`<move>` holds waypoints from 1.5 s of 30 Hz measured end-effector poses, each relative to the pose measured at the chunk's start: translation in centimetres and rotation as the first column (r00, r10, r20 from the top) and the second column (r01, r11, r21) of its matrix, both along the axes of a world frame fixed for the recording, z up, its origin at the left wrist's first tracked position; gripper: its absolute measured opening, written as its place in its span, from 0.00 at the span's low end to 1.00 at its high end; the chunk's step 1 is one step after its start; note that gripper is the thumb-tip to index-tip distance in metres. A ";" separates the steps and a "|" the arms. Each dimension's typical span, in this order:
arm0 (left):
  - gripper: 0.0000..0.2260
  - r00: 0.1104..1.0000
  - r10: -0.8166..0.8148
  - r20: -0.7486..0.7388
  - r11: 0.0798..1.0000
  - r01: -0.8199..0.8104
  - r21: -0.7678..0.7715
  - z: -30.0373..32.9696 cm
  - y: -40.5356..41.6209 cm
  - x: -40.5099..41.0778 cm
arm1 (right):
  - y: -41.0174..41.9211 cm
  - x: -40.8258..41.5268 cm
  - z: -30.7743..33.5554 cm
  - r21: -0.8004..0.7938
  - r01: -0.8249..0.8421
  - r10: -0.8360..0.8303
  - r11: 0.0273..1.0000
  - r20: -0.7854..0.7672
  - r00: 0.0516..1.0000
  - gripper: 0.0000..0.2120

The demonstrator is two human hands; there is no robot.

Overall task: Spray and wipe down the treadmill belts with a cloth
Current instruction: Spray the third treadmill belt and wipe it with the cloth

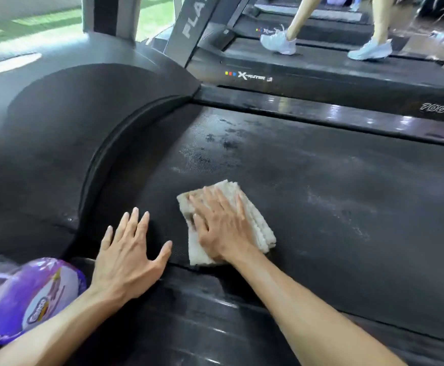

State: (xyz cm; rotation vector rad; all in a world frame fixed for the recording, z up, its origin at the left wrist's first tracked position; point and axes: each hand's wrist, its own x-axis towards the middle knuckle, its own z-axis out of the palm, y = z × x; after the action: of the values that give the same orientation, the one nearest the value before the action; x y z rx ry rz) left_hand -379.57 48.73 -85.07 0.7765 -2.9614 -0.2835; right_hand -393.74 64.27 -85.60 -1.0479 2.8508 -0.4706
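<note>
Nearest, at the lower left: a purple spray bottle (28, 299) lying tilted, with a white label, partly blurred, just beside the left forearm. Beside it, at the bottom edge, the near side rail (202, 320) of the treadmill, black and ribbed, with both forearms crossing over it.

A little further: left hand (128, 260) flat on the treadmill belt (334, 186), palm down, fingers straight and spread wide, thumb out to the right, holding nothing. Right next to it, not touching: right hand (221, 228), also flat and open, fingers straight and a little apart, pressing down on a folded white cloth (258, 225). Cloth lying on the near part of the belt, its near edge reaching the border between belt and rail, its folded layers showing at the right of the hand.

Further on the belt: dark textured surface with wet patches and pale streaks, mostly beyond the cloth and to the right. To the left, the curved black motor cover (70, 133). Behind the belt, the far side rail (347, 114), shiny, with the marking "7000C".

Farthest: a neighbouring treadmill (308, 67) with a logo on its side, and on it the legs of another person in light blue shoes (279, 42). At the upper left, a bright window area, blurred.
</note>
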 end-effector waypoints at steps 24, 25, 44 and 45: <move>0.42 0.994 0.074 -0.080 0.997 -0.072 0.025 -0.5 0.5 -0.2 | 2.2 -4.6 -1.3 0.009 0.137 -0.137 0.991 -0.007 0.991 0.28; 0.42 0.994 0.074 -0.079 0.997 -0.072 0.025 -0.6 0.4 -0.2 | 1.3 -4.9 -1.4 0.010 0.150 -0.150 0.989 -0.021 0.988 0.28; 0.44 0.997 0.083 -0.002 0.996 -0.083 0.012 0.8 0.9 0.1 | 2.1 -0.7 -0.2 -0.021 0.044 -0.044 0.999 0.019 0.999 0.27; 0.42 0.998 0.065 0.020 0.998 -0.066 0.011 1.0 0.9 0.2 | 2.3 0.3 -0.2 -0.023 0.076 -0.075 0.997 0.016 0.997 0.28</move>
State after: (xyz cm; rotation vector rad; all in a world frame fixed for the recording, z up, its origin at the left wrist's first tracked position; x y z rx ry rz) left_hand -379.37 49.59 -84.06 0.8811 -2.9482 -0.2912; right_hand -393.43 66.62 -85.84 -0.9386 2.8866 -0.5164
